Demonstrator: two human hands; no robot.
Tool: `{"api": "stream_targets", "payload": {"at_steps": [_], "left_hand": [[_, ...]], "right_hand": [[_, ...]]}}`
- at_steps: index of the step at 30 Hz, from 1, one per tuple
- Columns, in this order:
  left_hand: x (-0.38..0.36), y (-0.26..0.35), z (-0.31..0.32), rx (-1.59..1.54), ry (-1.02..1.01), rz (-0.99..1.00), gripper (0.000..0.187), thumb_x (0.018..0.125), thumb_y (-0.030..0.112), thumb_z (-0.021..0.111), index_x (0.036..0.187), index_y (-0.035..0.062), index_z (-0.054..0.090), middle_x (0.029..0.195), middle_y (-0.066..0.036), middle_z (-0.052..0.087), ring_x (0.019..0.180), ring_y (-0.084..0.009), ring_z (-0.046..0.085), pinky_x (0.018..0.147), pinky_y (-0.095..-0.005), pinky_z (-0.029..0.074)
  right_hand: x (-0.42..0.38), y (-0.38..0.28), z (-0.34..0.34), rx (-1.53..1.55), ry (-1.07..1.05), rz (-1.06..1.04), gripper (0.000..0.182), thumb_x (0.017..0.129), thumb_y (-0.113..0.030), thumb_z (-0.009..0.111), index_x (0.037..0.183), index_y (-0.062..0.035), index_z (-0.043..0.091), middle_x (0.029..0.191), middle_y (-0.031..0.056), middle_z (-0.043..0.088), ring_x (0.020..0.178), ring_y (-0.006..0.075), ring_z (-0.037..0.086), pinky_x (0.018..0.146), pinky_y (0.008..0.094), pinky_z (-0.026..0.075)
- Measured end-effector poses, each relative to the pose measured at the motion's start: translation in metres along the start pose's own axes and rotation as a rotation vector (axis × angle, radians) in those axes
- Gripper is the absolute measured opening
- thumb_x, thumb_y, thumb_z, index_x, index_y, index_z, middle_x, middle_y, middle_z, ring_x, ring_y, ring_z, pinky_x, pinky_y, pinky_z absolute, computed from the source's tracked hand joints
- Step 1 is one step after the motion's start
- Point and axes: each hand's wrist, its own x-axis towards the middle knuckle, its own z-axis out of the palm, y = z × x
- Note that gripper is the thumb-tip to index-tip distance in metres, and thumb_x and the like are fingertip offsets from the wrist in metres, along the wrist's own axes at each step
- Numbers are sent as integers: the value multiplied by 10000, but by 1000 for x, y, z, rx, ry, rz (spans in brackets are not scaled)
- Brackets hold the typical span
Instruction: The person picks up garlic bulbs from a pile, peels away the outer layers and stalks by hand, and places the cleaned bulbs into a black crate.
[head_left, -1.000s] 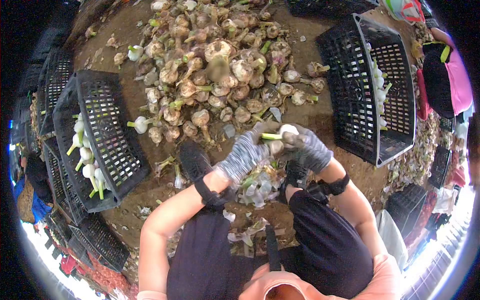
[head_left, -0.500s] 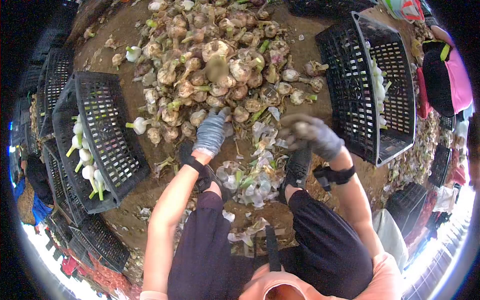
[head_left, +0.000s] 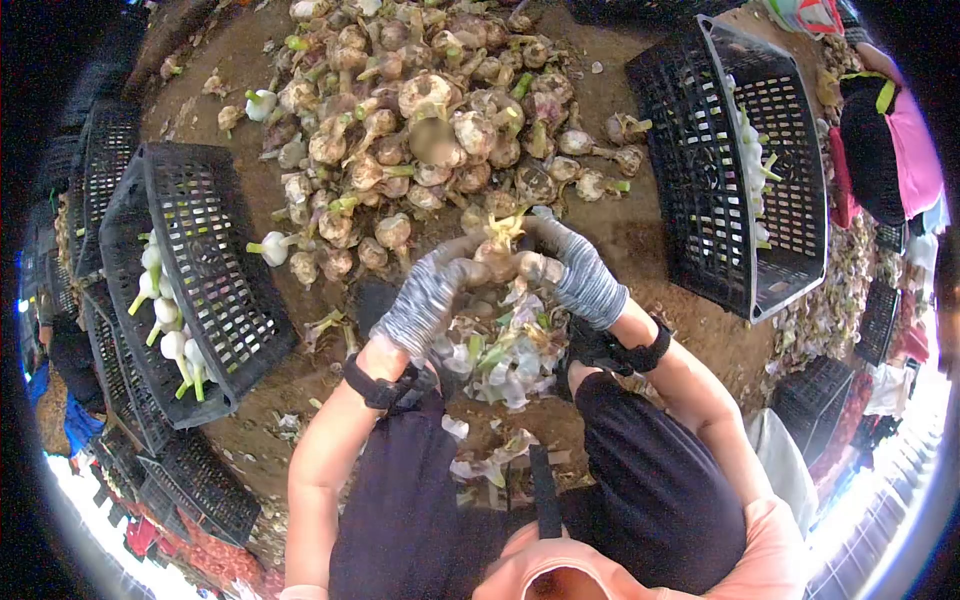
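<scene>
A garlic bulb point(head_left: 497, 252) with a yellowish stem end pointing up is held in front of my knees. My left hand point(head_left: 425, 298), in a grey knitted glove with dirty fingertips, is closed on its left side. From the other side my right hand point(head_left: 582, 272), gloved alike, grips it with thumb and fingers. Parts of the bulb are hidden by the fingers. Just beyond the hands lies a heap of unpeeled garlic point(head_left: 440, 95), brown-skinned with short stems. Below the bulb, pale loose garlic skins point(head_left: 505, 365) cover the ground between my feet.
To the left, a tilted black plastic crate point(head_left: 225, 260) has clean white garlic bulbs point(head_left: 165, 315) in it. Another black crate point(head_left: 690, 170) with peeled garlic point(head_left: 752, 165) stands at right. One white bulb point(head_left: 272, 248) lies beside the heap. A person in pink point(head_left: 915, 150) is at far right.
My left hand has come back from the heap's edge with a garlic bulb. My right hand has swung inward from the right and now meets the left at the bulb.
</scene>
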Motion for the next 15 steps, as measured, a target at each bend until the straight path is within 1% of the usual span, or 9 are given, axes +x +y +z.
{"api": "stream_targets", "payload": {"at_steps": [1, 3, 5, 6, 7, 8, 9, 11, 15], "left_hand": [[-2, 6, 5, 181, -4, 27, 517, 777, 244, 541, 1229, 2, 476, 1108, -60, 575, 1026, -151, 518, 857, -315, 443], [-5, 11, 11, 84, -12, 14, 545, 779, 241, 604, 1251, 9, 458, 1152, -75, 550, 1063, -162, 497, 916, -307, 407], [-4, 11, 17, 386, -31, 347, 614, 739, 265, 707, 1248, 22, 464, 1164, -80, 543, 1080, -174, 491, 951, -314, 380], [0, 5, 18, 348, -13, 351, 691, 677, 282, 775, 1242, 26, 471, 1171, -85, 544, 1093, -176, 488, 967, -319, 364], [3, 0, 16, 347, -12, 351, 691, 677, 282, 775, 1242, 26, 471, 1171, -85, 544, 1093, -176, 488, 967, -319, 364], [5, -2, 15, 489, 34, 383, 687, 676, 276, 777, 1238, 24, 474, 1169, -86, 548, 1085, -170, 493, 958, -317, 372], [7, -4, 14, 632, 80, 415, 683, 675, 269, 779, 1235, 22, 477, 1167, -87, 552, 1077, -165, 497, 949, -315, 380], [6, 1, 15, 592, 45, 380, 675, 678, 293, 775, 1225, 21, 488, 1146, -84, 565, 1063, -159, 506, 938, -311, 389], [-1, 16, 21, 381, -39, 279, 667, 684, 362, 761, 1194, 9, 517, 1083, -71, 599, 1010, -148, 533, 910, -301, 409]], "right_hand": [[0, 0, -1, -3, 0, 2, 474, 823, -296, 635, 1156, 13, 499, 1023, 122, 593, 990, 186, 534, 874, 322, 419], [-1, -1, -2, -46, 68, -25, 452, 799, -269, 670, 1120, 10, 515, 1012, 95, 600, 949, 172, 547, 854, 314, 433], [-2, -15, 0, 15, 109, 42, 416, 780, -236, 696, 1086, -4, 535, 990, 69, 613, 906, 149, 560, 830, 294, 445], [-2, -15, 0, 119, 108, 53, 417, 785, -212, 689, 1107, -10, 519, 1003, 51, 600, 916, 128, 547, 833, 282, 444], [-2, -17, 0, 224, 106, 63, 421, 789, -188, 683, 1129, -15, 502, 1015, 33, 587, 926, 108, 534, 836, 270, 444], [-2, -21, 2, 183, 148, 22, 358, 789, -173, 681, 1079, -20, 538, 935, 19, 606, 830, 87, 555, 737, 245, 472], [-2, -27, 2, 183, 147, 22, 358, 789, -173, 681, 1079, -20, 538, 935, 19, 606, 830, 87, 555, 737, 245, 472], [-3, -36, 0, 270, 115, 134, 364, 802, -151, 668, 1120, -14, 554, 990, 35, 628, 889, 101, 558, 820, 263, 449], [1, -34, -7, 208, 75, 120, 339, 820, -128, 644, 1129, -14, 563, 969, 18, 633, 872, 93, 561, 812, 260, 456]]}}
